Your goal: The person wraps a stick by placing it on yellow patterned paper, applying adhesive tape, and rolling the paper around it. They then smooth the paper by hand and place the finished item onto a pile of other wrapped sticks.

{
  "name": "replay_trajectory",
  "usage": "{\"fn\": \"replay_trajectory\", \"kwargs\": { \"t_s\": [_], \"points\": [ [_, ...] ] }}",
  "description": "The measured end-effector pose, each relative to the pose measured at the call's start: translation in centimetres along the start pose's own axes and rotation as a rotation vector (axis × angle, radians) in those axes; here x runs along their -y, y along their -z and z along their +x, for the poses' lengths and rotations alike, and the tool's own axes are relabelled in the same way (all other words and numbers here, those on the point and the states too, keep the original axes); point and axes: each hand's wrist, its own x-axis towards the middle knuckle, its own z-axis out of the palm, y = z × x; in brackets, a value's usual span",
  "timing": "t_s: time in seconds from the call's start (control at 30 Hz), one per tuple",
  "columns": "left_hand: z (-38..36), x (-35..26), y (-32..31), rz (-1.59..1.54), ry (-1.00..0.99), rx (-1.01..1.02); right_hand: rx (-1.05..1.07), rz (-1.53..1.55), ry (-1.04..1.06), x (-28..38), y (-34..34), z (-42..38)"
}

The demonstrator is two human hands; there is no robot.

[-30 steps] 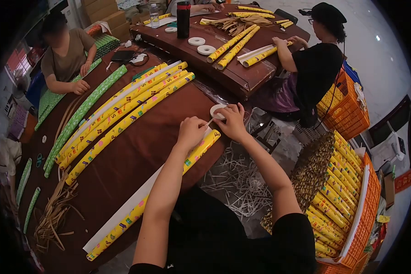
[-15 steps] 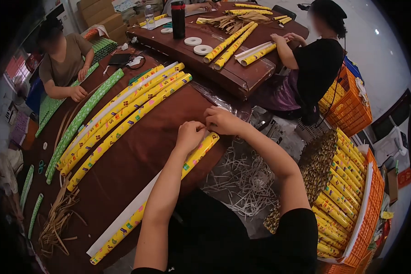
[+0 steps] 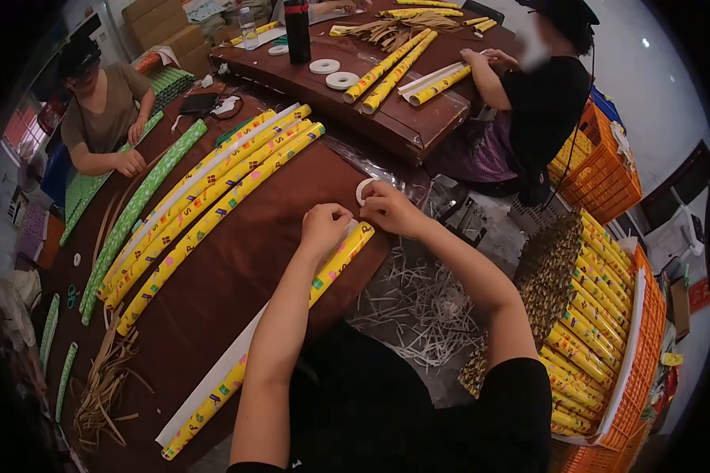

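Observation:
A yellow patterned roll of wrapping paper (image 3: 341,264) lies slantwise before me, a white flap of its sheet (image 3: 213,386) spread along its left side. At its far end my left hand (image 3: 324,230) is closed in a pinch by the paper's edge; what the fingertips hold is too small to make out. My right hand (image 3: 392,210) is closed on a white tape roll (image 3: 363,191), just beyond the same end of the paper. Its fingers partly cover the tape roll. My left forearm hides the paper's middle part.
Several yellow rolls (image 3: 227,206) and a green roll (image 3: 142,217) lie to the left. Brown paper strips (image 3: 106,386) hang near the table edge. White scraps (image 3: 426,315) cover the floor. An orange crate (image 3: 635,347) of rolls stands right. Two co-workers sit at the tables.
My right hand has shifted slightly away from my left, and the white tape roll in it now shows more plainly. The whole view has tilted a little.

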Motion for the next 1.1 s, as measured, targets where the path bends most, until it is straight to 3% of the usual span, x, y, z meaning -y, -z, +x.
{"fn": "replay_trajectory", "kwargs": {
  "t_s": [0.07, 0.1, 0.2, 0.5, 0.77, 0.9, 1.1],
  "points": [
    [-0.1, 0.1, -0.3, -0.032, 0.009, -0.023, -0.005, 0.222, -0.189, 0.8, 0.1, -0.2],
    [-0.1, 0.2, -0.4, -0.059, 0.025, -0.047, 0.016, 0.083, -0.081, 0.2, 0.2, -0.1],
    [-0.2, 0.1, -0.3, -0.075, 0.017, -0.043, 0.042, -0.053, -0.012, -0.2, 0.0, 0.2],
    [-0.4, 0.1, -0.2, -0.141, 0.034, -0.036, 0.138, -0.069, -0.124, -1.3, -0.4, 0.5],
    [-0.5, 0.1, -0.2, -0.137, 0.06, -0.039, -0.024, -0.526, -0.136, -0.6, -1.2, 0.2],
    [-0.5, 0.0, -0.3, -0.111, 0.081, -0.03, -0.015, -0.483, -0.203, -1.5, -1.4, 0.4],
    [-0.8, -0.6, -0.1, -0.15, 0.095, -0.04, -0.194, -0.352, -0.248, -2.4, -1.0, 2.7]
  ]
}}
